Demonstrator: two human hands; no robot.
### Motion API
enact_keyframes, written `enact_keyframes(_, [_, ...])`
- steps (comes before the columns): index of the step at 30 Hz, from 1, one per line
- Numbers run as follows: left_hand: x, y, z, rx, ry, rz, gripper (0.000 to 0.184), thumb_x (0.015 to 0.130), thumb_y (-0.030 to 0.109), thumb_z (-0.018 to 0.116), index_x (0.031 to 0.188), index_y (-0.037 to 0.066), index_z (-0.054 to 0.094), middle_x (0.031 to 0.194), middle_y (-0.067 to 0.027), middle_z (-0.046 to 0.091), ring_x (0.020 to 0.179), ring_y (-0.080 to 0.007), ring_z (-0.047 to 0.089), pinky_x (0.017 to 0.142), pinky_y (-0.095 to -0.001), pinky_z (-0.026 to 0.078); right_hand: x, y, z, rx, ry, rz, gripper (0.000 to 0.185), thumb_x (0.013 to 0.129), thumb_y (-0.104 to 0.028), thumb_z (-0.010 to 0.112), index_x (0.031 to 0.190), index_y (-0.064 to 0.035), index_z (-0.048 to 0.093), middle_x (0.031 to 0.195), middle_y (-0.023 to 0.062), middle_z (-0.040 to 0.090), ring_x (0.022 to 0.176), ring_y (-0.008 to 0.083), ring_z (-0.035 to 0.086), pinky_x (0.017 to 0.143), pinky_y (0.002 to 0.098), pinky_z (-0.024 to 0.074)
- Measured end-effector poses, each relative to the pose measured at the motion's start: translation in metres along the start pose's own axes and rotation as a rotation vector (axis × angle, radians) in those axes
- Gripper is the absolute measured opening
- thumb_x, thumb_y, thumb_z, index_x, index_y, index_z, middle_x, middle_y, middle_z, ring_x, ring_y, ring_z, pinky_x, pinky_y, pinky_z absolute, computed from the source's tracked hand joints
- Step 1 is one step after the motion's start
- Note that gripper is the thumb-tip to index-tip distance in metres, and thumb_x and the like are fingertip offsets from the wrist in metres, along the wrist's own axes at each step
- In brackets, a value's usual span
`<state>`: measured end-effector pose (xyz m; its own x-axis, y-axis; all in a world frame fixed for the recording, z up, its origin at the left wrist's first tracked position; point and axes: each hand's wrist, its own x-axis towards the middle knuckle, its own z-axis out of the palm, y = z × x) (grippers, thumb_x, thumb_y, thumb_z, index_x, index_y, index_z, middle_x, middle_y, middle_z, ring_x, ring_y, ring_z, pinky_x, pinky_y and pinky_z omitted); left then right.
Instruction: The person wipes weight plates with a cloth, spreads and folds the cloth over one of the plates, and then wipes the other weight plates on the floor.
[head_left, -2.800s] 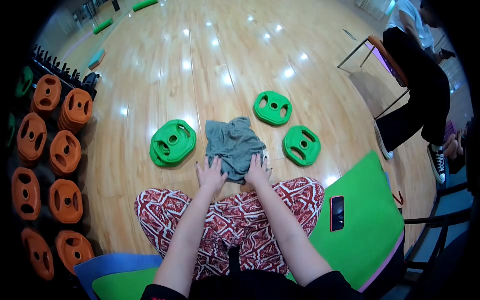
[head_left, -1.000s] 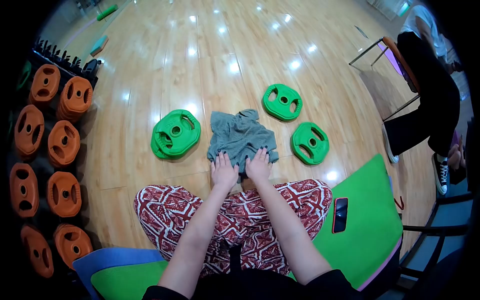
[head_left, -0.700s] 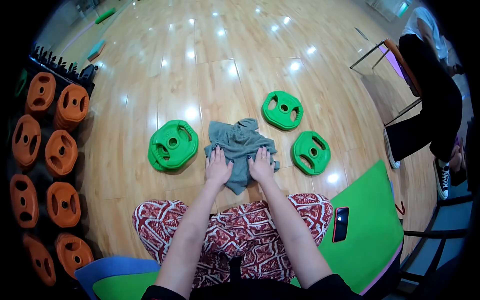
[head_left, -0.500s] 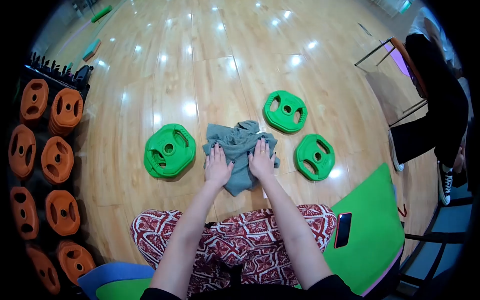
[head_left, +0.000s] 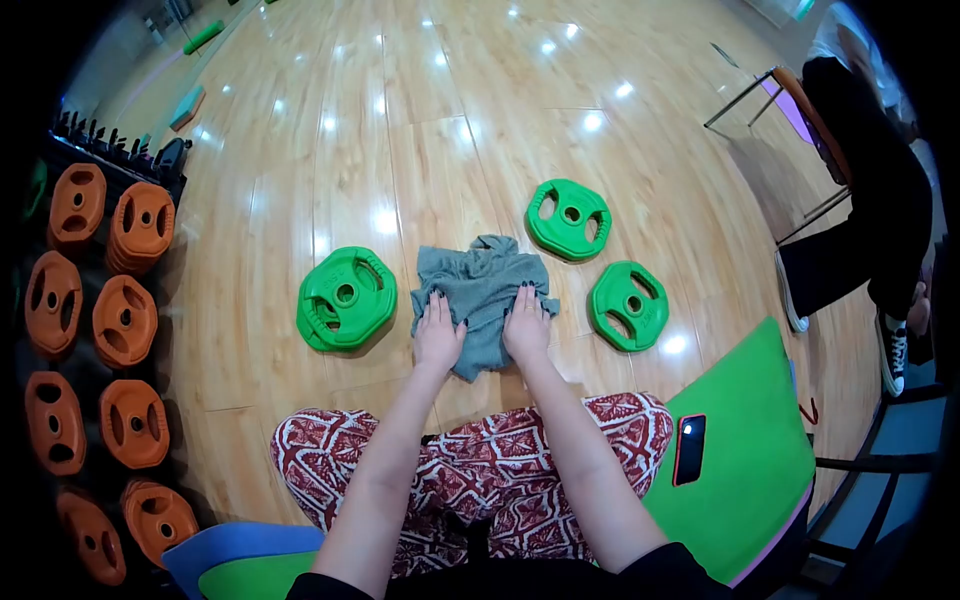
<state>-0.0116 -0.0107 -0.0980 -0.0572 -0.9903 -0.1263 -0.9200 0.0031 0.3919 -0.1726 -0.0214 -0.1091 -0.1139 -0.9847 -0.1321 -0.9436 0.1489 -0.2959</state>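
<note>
A crumpled grey-blue cloth [head_left: 482, 275] lies on the wooden floor in front of my crossed legs. My left hand [head_left: 438, 335] rests flat on its left side, fingers stretched forward. Over on the right side, my right hand [head_left: 527, 322] lies palm down with its fingers extended. Folds and wrinkles run across the fabric between both hands. To the left of the cloth is a green weight plate [head_left: 346, 325]. Two more green plates are on the right, one farther off [head_left: 569, 240] and one nearer [head_left: 630, 300].
Orange weight plates [head_left: 134, 424] hang in stacks on a rack at the left. A phone [head_left: 689, 450] lies on a green mat [head_left: 745, 425] by my right knee. Someone in dark trousers [head_left: 850, 255] sits on a chair [head_left: 815, 125] at the right.
Both hands have slid slightly toward me while staying flat on the cloth. Its near edge looks a little more bunched up. The view has shifted slightly.
</note>
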Motion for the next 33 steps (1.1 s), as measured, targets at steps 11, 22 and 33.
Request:
enact_keyframes(11, [-0.043,-0.012,0.019,0.251,0.069,0.185,0.035,0.081,0.024,0.052,0.111,0.005,0.053,0.119,-0.0117,0.05,0.107,-0.0263,0.05,0.088,-0.0364,0.041,-0.059,0.004,-0.007,-0.111,-0.173,0.129,0.055,0.086,-0.029,0.038,0.134,-0.0045,0.024,0.138,0.01,0.029,0.124,0.0267,0.032,0.098,0.0461,0.0281])
enact_keyframes(22, [-0.034,0.018,-0.073,-0.579,0.11,0.141,0.017,0.076,0.009,0.054,0.091,0.003,0.06,0.084,-0.0142,0.063,0.08,-0.0269,0.06,0.071,-0.0347,0.047,-0.046,-0.012,-0.053,0.079,0.229,-0.052,0.053,0.068,-0.009,0.055,0.119,-0.0139,0.046,0.131,0.0149,0.035,0.116,0.0377,0.035,0.094,0.0456,0.0333])
enact_keyframes(33, [-0.026,-0.01,-0.073,-0.807,-0.043,0.076,0.06,0.068,0.006,0.066,0.12,0.005,0.037,0.121,-0.0116,0.043,0.115,-0.0201,0.038,0.094,-0.0346,0.035,-0.015,-0.062,-0.037,1.316,-0.167,-0.285,0.044,0.066,0.008,0.036,0.106,0.0048,0.053,0.103,0.0162,0.058,0.1,0.0242,0.053,0.088,0.0294,0.0387])
